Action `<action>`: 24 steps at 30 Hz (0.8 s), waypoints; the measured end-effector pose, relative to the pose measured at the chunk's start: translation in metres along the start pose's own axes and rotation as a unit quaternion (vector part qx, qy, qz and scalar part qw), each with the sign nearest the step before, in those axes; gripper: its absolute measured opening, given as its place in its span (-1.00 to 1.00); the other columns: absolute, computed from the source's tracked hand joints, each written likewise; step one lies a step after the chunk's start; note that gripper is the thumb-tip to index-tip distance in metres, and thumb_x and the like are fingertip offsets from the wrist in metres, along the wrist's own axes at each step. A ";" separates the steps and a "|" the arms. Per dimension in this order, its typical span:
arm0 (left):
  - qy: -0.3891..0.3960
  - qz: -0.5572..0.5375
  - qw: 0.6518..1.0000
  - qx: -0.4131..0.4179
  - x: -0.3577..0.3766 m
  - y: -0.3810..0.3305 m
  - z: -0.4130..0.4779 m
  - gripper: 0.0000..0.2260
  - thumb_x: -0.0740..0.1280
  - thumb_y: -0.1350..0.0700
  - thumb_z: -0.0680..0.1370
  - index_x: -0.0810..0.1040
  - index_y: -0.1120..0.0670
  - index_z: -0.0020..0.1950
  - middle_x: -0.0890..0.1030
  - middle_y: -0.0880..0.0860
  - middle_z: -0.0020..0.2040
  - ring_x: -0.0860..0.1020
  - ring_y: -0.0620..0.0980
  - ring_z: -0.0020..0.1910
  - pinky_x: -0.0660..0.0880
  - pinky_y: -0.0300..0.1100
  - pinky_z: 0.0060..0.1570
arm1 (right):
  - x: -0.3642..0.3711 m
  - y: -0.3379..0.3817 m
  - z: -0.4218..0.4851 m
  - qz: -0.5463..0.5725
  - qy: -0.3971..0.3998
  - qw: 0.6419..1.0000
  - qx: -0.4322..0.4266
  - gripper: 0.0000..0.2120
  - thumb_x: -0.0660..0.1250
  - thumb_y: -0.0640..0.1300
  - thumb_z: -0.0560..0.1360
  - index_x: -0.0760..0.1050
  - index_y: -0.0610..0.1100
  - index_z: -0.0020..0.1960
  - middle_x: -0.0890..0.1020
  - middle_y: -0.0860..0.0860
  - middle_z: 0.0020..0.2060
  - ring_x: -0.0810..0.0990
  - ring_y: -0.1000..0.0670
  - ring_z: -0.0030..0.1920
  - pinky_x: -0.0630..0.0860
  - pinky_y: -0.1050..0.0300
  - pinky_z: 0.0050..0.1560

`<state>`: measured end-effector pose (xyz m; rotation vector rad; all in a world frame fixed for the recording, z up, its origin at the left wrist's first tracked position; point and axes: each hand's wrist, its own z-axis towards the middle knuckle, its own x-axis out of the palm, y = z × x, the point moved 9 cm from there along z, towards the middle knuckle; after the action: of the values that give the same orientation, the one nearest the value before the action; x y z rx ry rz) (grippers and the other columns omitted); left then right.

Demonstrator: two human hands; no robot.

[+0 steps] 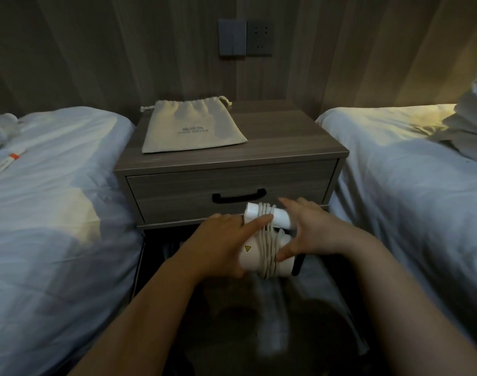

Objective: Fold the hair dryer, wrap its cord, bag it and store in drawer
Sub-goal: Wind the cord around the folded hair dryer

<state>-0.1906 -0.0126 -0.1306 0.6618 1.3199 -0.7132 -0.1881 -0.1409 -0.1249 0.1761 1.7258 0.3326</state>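
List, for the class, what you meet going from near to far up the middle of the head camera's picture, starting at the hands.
Hair dryer wrapped in its cord, held between left hand and right hand → drawer handle → drawstring bag on the nightstand → wall switch.

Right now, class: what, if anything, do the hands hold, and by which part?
Both hold the folded hair dryer. The left hand grips its barrel end; the right hand presses thumb and fingers on the other side, beside the wrapped cord.
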 end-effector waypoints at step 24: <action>-0.242 -0.727 0.581 -0.276 -0.020 0.033 -0.011 -0.32 0.46 0.22 0.39 0.19 -0.18 0.35 0.57 0.12 0.14 0.61 0.07 0.03 0.61 -0.01 -0.01 | -0.038 -0.006 -0.015 0.426 -0.168 0.881 0.117 -0.68 0.48 -0.06 0.38 0.60 -0.23 0.05 0.62 -0.03 -0.26 0.54 0.13 -0.33 0.39 0.44 -0.53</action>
<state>-0.1737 0.0178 -0.1111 -1.3254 1.2162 -1.4993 -0.1951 -0.1596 -0.0889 1.1253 1.2496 0.6858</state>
